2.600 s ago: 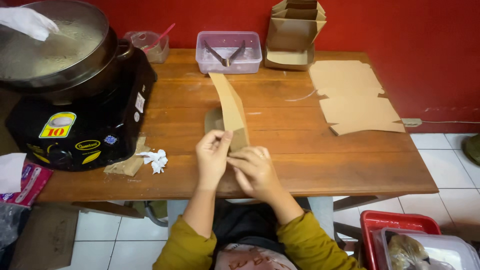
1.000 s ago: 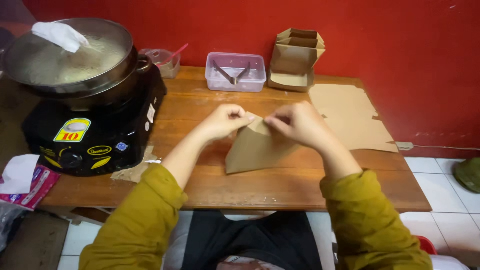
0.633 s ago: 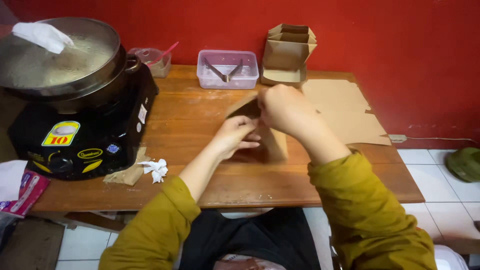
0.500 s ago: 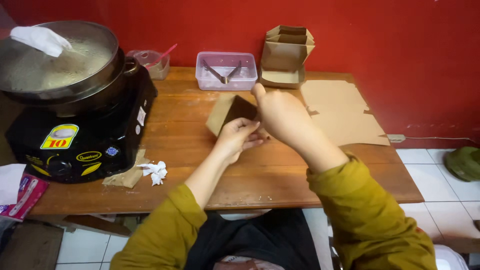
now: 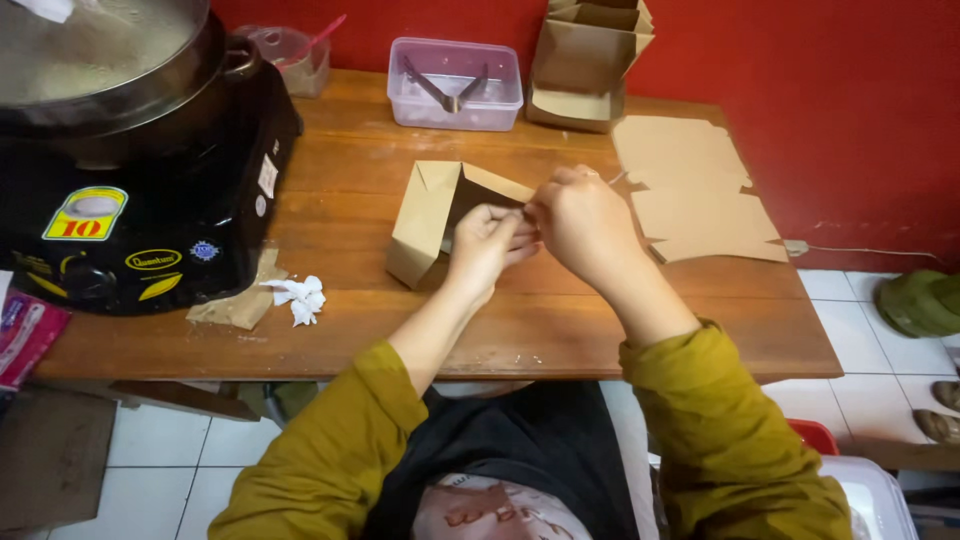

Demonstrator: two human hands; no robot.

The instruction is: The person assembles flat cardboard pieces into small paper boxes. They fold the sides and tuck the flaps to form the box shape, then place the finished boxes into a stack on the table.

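A partly folded brown cardboard box [image 5: 432,215] stands open on the wooden table [image 5: 350,170], its flaps raised. My left hand [image 5: 487,242] pinches the box's right side wall from below. My right hand [image 5: 578,222] grips the same edge just to the right, fingers closed over the card. Both hands meet at the box's right corner, above the table's middle. Olive-yellow sleeves cover both forearms.
A big black cooker [image 5: 130,190] with a steel pot fills the left end. At the back stand a clear tub with tongs [image 5: 455,85], a small container [image 5: 290,55] and stacked folded boxes [image 5: 585,55]. Flat card blanks [image 5: 695,190] lie right. Crumpled tissue [image 5: 298,298] lies near the front.
The flat card has been opened into a standing box shape. Both hands shifted from its top to its right edge, and the box now sits further left of them.
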